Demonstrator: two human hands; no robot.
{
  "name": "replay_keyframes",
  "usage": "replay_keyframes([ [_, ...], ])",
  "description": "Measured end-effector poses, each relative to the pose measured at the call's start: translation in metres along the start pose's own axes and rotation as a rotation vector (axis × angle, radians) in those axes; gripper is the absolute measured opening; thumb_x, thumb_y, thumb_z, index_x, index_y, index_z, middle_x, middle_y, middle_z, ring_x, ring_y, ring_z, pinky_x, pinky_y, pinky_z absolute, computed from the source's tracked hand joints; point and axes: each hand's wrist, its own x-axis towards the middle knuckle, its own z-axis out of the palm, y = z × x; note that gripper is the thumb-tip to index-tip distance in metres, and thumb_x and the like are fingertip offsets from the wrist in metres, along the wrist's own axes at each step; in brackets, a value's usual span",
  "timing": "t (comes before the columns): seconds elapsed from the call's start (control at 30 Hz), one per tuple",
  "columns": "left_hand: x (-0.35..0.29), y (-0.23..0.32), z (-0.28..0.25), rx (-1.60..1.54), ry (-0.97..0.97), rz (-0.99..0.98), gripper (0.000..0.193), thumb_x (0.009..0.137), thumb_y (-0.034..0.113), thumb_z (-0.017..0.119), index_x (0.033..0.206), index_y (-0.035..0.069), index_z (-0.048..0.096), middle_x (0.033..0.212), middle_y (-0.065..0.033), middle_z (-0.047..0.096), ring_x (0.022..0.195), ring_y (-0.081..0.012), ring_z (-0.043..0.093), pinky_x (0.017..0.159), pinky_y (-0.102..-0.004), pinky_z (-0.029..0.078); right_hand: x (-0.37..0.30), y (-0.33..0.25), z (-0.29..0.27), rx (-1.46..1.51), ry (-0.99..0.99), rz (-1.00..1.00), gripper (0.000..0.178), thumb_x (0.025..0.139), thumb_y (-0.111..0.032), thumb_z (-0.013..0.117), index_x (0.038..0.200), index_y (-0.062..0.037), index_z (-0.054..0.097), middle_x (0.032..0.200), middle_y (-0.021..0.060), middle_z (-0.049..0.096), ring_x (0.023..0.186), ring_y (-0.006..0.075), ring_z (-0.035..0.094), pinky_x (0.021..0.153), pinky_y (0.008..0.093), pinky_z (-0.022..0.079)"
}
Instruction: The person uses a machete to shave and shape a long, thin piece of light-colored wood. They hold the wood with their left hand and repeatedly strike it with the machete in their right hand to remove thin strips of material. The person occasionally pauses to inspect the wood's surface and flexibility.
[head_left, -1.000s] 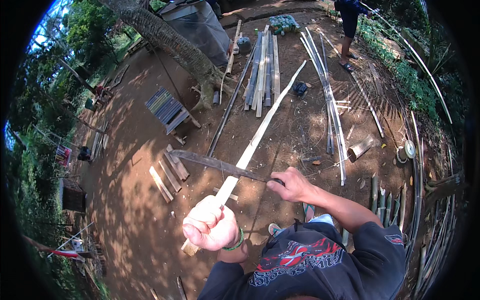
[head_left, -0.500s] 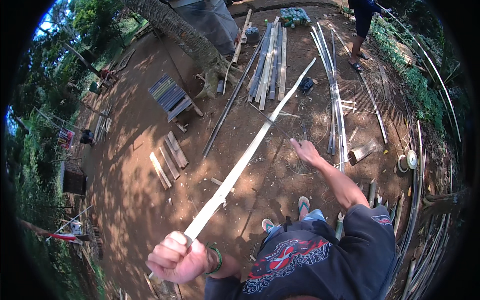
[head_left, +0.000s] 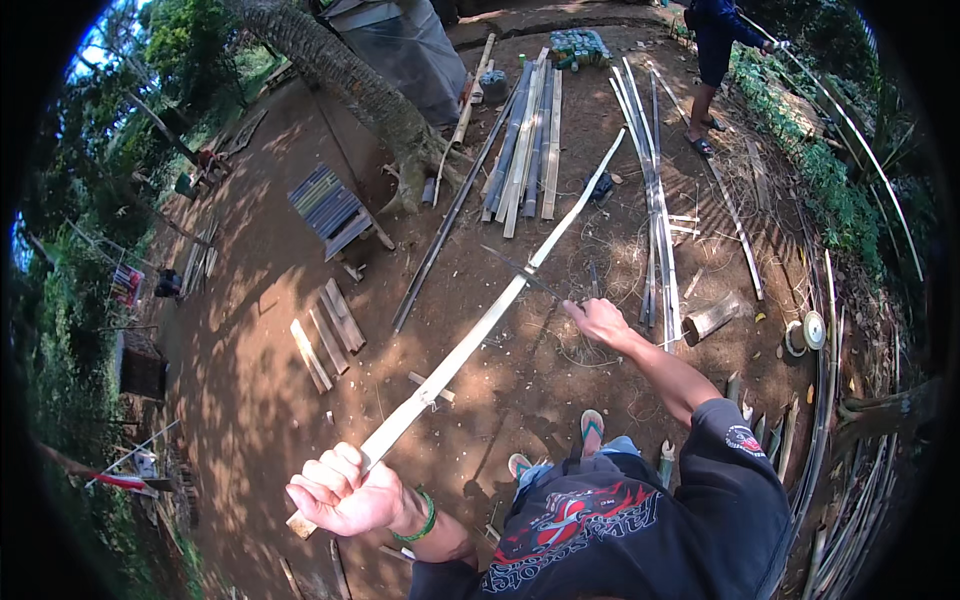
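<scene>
A long pale split bamboo strip [head_left: 470,345] slants up from the lower left to the upper middle, above the ground. My left hand [head_left: 350,495], with a green band at its wrist, is wrapped round the near end, and a short stub shows past the fist. Farther right, my right hand [head_left: 603,322] grips a long thin knife [head_left: 545,287]; its handle is mostly hidden by the fingers. The blade crosses the strip around its middle and seems to touch it. A rough node with frayed fibres [head_left: 428,393] shows on the strip between the two hands.
Bamboo slats [head_left: 525,140] lie stacked ahead, with long poles [head_left: 660,220] to their right. A small slatted bench [head_left: 325,208] stands near a tree trunk [head_left: 360,95]. A log piece [head_left: 710,314] lies at right. Another person [head_left: 708,75] stands far right holding a long strip.
The knife blade has come down along the strip, closer to my left hand. My left hand keeps its grip. The whole view has shifted slightly, and the other person's arm now shows.
</scene>
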Motion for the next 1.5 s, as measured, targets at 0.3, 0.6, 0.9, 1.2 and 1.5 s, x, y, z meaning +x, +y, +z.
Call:
replay_keyframes([
  [0.3, -0.005, 0.009, 0.017, 0.02, 0.13, -0.024, 0.044, 0.104, 0.026, 0.038, 0.063, 0.016, 0.026, 0.051, 0.0037, 0.022, 0.042, -0.0087, 0.016, 0.043, -0.0261, 0.019, -0.021, 0.03, 0.005, 0.03, 0.092, -0.101, 0.066, 0.093, -0.06, 0.044, 0.083, -0.0001, 0.071, 0.08, 0.0268, 0.067, 0.081, 0.0418, 0.067, 0.077, 0.0494, 0.052],
  [0.6, 0.004, 0.01, 0.012, 0.078, 0.281, 0.064, 0.043, 0.102, 0.027, 0.043, 0.064, 0.017, 0.024, 0.053, 0.0042, 0.018, 0.044, -0.0088, 0.015, 0.044, -0.0257, 0.017, -0.066, -0.01, 0.006, 0.188, -0.019, -0.098, 0.064, 0.092, -0.057, 0.049, 0.084, 0.0036, 0.069, 0.075, 0.0272, 0.065, 0.081, 0.0426, 0.066, 0.076, 0.0482, 0.052],
  [0.9, 0.008, 0.047, 0.018, 0.184, 0.246, 0.057, 0.044, 0.103, 0.021, 0.036, 0.061, 0.017, 0.023, 0.053, 0.0049, 0.016, 0.047, -0.0089, 0.013, 0.048, -0.0261, 0.018, 0.017, 0.063, -0.019, -0.04, 0.015, 0.13, 0.079, 0.095, -0.062, 0.038, 0.088, 0.0101, 0.069, 0.087, 0.0324, 0.067, 0.089, 0.0421, 0.068, 0.082, 0.0495, 0.052],
  [1.2, 0.044, 0.161, -0.035, 0.244, 0.015, 0.021, 0.041, 0.101, 0.022, 0.037, 0.062, 0.018, 0.027, 0.055, 0.0039, 0.02, 0.049, -0.011, 0.021, 0.051, -0.0284, 0.024, -0.007, 0.045, 0.018, -0.193, -0.005, -0.389, 0.066, 0.093, -0.061, 0.045, 0.081, -0.0007, 0.07, 0.077, 0.0289, 0.066, 0.078, 0.0457, 0.066, 0.076, 0.0525, 0.053],
  [1.5, 0.047, 0.206, -0.029, 0.397, 0.215, 0.173, 0.036, 0.097, 0.024, 0.045, 0.064, 0.019, 0.032, 0.058, 0.0055, 0.027, 0.05, -0.0105, 0.025, 0.051, -0.0288, 0.027, -0.019, 0.03, 0.02, -0.071, -0.237, -0.376, 0.068, 0.094, -0.06, 0.044, 0.082, 0.0025, 0.068, 0.072, 0.0306, 0.063, 0.076, 0.0464, 0.065, 0.076, 0.0509, 0.052],
])
